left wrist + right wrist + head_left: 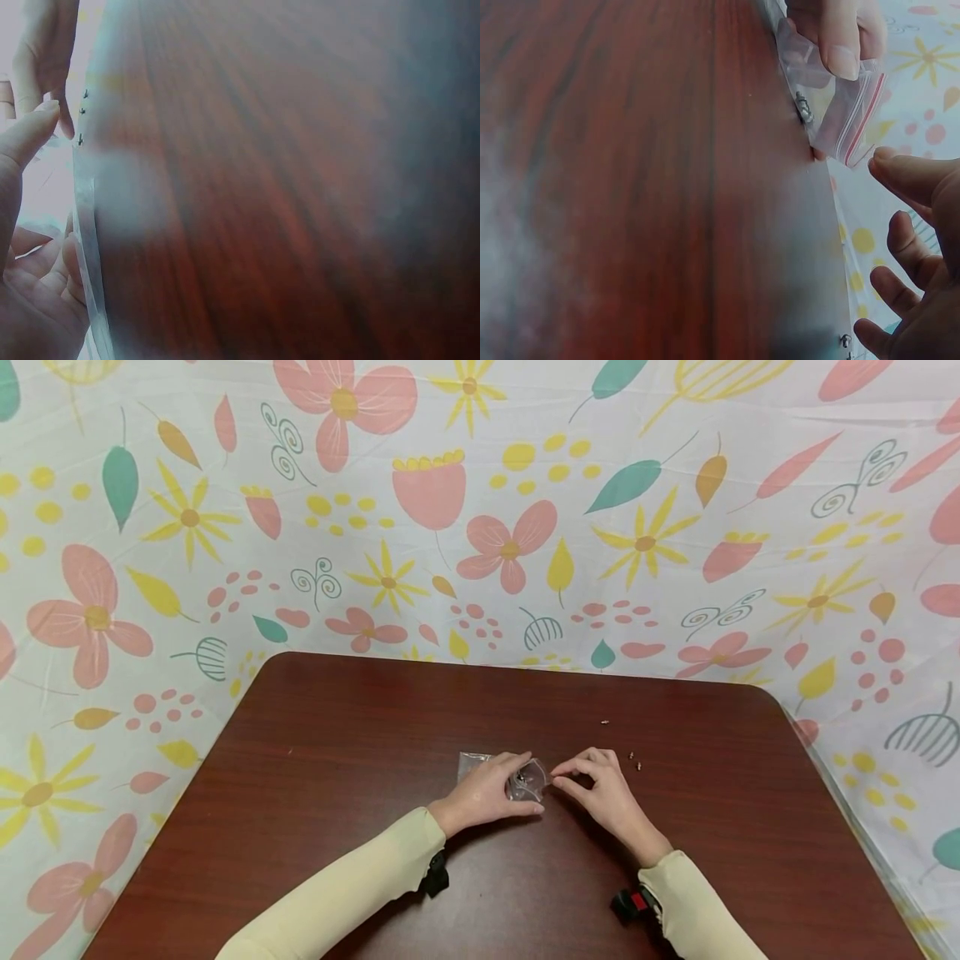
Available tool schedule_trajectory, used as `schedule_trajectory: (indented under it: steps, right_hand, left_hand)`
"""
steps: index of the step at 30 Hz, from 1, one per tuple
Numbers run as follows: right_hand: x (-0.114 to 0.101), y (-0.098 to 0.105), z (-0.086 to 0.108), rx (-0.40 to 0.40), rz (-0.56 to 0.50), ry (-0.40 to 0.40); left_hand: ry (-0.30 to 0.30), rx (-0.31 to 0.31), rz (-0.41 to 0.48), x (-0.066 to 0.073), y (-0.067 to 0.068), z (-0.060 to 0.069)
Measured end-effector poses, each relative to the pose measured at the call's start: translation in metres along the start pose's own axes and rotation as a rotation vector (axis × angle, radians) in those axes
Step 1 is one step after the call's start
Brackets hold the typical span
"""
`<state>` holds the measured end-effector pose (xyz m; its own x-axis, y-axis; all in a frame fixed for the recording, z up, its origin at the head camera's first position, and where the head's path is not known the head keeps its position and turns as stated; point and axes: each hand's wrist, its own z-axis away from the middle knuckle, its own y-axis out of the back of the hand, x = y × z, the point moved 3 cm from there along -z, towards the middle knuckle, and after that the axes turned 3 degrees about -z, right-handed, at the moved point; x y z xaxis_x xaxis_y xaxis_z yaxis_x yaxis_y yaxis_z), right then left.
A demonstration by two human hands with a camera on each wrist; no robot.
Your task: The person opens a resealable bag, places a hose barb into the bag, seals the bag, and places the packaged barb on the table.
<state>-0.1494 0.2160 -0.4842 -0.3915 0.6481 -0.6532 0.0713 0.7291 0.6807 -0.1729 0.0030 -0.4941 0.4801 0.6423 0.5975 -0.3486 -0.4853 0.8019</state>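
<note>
A small clear zip bag with a red line along its mouth hangs from my left hand, whose fingers and thumb grip it from either side. Small metal screws lie together inside the bag. At the bag's open mouth, the thumb and forefinger of my right hand come together and pinch its lip; whether a small piece is between them too is hidden. The other right fingers are loosely bent in the right wrist view. Just beyond this hand, several loose screws lie on the table.
The brown wooden table reaches back to a flower-patterned cloth. One loose screw lies farther back than the others. Flat clear plastic shows behind my left hand.
</note>
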Motion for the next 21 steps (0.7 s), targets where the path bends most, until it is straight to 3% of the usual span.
schedule_trajectory:
  steps: [7,21]
  right_hand:
    - [0.009,0.008,0.003,0.024,-0.009,0.011]
    - [0.026,0.035,0.015,0.064,0.003,-0.071]
  left_hand:
    - [0.004,-0.002,-0.013,0.001,0.0,-0.001]
    - [0.014,-0.008,-0.007,0.001,0.0,0.001]
